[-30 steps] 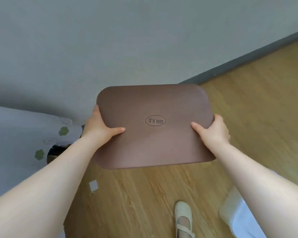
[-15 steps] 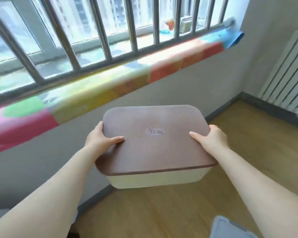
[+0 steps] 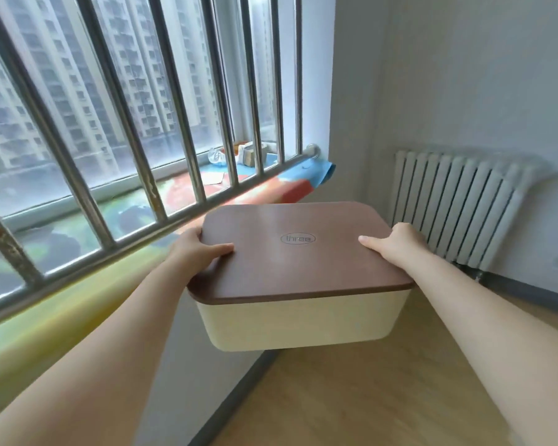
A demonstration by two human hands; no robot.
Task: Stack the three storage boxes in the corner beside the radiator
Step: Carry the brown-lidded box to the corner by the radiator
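I hold a cream storage box [image 3: 303,323] with a brown lid [image 3: 297,252], marked "three", in the air at chest height. My left hand [image 3: 197,252] grips its left edge, thumb on the lid. My right hand [image 3: 397,244] grips the right edge the same way. The white radiator [image 3: 458,204] hangs on the wall just beyond and right of the box. The corner beside it lies behind the box and is partly hidden. No other storage box is in view.
A barred window [image 3: 110,123] fills the left, with a colourful covered sill [image 3: 78,304] carrying small items [image 3: 239,154]. Wooden floor [image 3: 368,397] spreads below the box. A grey skirting board [image 3: 236,394] runs along the wall under the sill.
My view has risen from the floor to the window and swung right. The radiator has come closer and more central, and the box stays held in both hands.
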